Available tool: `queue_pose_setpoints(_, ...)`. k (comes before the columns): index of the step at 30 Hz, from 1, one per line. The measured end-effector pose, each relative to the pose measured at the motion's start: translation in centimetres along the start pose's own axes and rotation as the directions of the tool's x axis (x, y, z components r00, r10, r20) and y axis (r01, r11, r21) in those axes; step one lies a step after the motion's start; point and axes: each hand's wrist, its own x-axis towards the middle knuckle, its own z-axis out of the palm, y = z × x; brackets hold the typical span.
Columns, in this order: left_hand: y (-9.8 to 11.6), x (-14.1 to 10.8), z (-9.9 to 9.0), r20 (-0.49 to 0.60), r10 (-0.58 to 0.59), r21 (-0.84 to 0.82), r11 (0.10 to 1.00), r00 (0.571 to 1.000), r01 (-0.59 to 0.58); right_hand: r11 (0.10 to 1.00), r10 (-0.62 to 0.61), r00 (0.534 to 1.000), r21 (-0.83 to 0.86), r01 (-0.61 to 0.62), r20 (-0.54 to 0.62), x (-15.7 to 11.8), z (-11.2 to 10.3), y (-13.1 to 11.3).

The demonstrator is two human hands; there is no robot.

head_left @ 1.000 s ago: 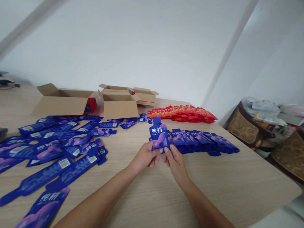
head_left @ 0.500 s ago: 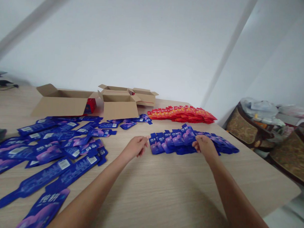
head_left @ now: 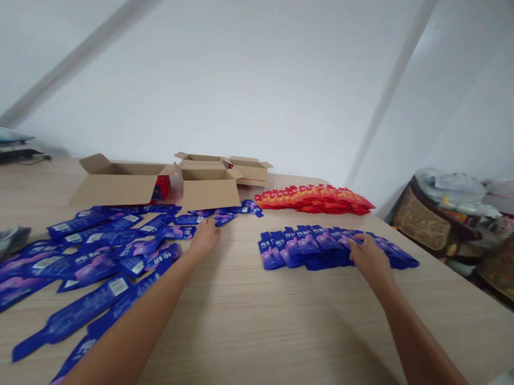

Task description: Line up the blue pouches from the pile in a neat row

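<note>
My left hand point(head_left: 206, 237) is at the far right end of a loose spread of flat blue printed packages. Its fingers are curled down at the edge of a flat blue package point(head_left: 225, 218); the fingertips are partly hidden. To the right, my right hand point(head_left: 369, 257) pinches a blue package in an overlapping row of blue packages point(head_left: 310, 242), near the row's right part. The loose blue packages point(head_left: 90, 262) lie in mixed directions across the left of the table, some with barcodes facing up, others with the purple print.
Open cardboard boxes point(head_left: 210, 193) stand along the back, with a wider open box point(head_left: 114, 188) at left. A fanned row of red packages point(head_left: 316, 199) lies behind the blue row. A grey cloth point(head_left: 5, 244) lies at the left edge. Past the table's right edge are patterned chairs point(head_left: 424, 221) piled with bags.
My left hand has moved left and away from the row's left end to the loose packages. My right hand has slid right along the row. The view has shifted slightly.
</note>
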Motion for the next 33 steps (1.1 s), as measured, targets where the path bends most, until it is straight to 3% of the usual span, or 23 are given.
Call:
queue_pose_setpoints(3, -0.6, 1.9, 0.8, 0.049, 0.075, 0.082, 0.994, 0.996, -0.079, 0.997, -0.078, 0.997, -0.016, 0.078, -0.019, -1.7, -0.4, -1.4)
queue_pose_setpoints(7, -0.4, 2.6, 1.7, 0.134, 0.123, 0.154, 0.978, 0.983, -0.143, 0.969, -0.225, 0.974, 0.099, 0.225, -0.01, -4.1, -0.1, -4.2)
queue_pose_setpoints(10, 0.7, 1.1, 1.7, 0.156, 0.139, 0.2, 0.965, 0.978, -0.169, 0.93, -0.311, 0.95, 0.202, 0.307, -0.01, -5.5, 0.5, -6.0)
queue_pose_setpoints(13, 2.4, -2.0, 1.2, 0.163, 0.125, 0.234, 0.959, 0.979, -0.161, 0.893, -0.374, 0.927, 0.283, 0.351, 0.031, -6.8, 1.1, -7.6)
queue_pose_setpoints(17, 4.5, -6.1, -0.1, 0.147, 0.061, 0.248, 0.964, 0.987, -0.096, 0.835, -0.454, 0.881, 0.41, 0.368, 0.133, -8.6, 2.1, -9.8)
queue_pose_setpoints(20, 5.0, -6.8, -2.2, 0.138, 0.038, 0.227, 0.971, 0.99, -0.069, 0.777, -0.509, 0.836, 0.526, 0.345, 0.205, -9.7, 3.0, -10.9)
queue_pose_setpoints(21, 5.1, -6.7, -3.0, 0.149, 0.034, 0.168, 0.984, 0.988, -0.059, 0.767, -0.519, 0.823, 0.553, 0.327, 0.233, -10.0, 3.4, -11.2)
queue_pose_setpoints(23, 5.4, -6.2, -4.6, 0.223, 0.021, -0.108, 0.994, 0.975, 0.003, 0.751, -0.527, 0.799, 0.599, 0.278, 0.289, -10.5, 4.2, -11.5)
queue_pose_setpoints(24, 5.7, -6.0, -5.3, 0.281, 0.025, -0.301, 0.951, 0.959, 0.063, 0.744, -0.527, 0.788, 0.62, 0.247, 0.318, -10.8, 4.7, -11.6)
queue_pose_setpoints(26, 6.7, -6.1, -6.1, 0.377, 0.064, -0.628, 0.751, 0.924, 0.204, 0.722, -0.528, 0.756, 0.673, 0.159, 0.388, -11.5, 5.6, -11.9)
queue_pose_setpoints(27, 7.4, -6.5, -6.2, 0.395, 0.082, -0.716, 0.651, 0.915, 0.251, 0.705, -0.527, 0.735, 0.703, 0.096, 0.428, -11.9, 6.0, -12.1)
queue_pose_setpoints(30, 9.7, -8.4, -5.4, 0.359, 0.111, -0.837, 0.477, 0.927, 0.267, 0.602, -0.526, 0.701, 0.793, -0.093, 0.481, -12.9, 6.7, -12.7)
queue_pose_setpoints(33, 12.0, -10.8, -3.8, 0.377, 0.137, -0.892, 0.32, 0.916, 0.319, 0.422, -0.538, 0.76, 0.897, -0.132, 0.365, -13.4, 6.5, -13.0)
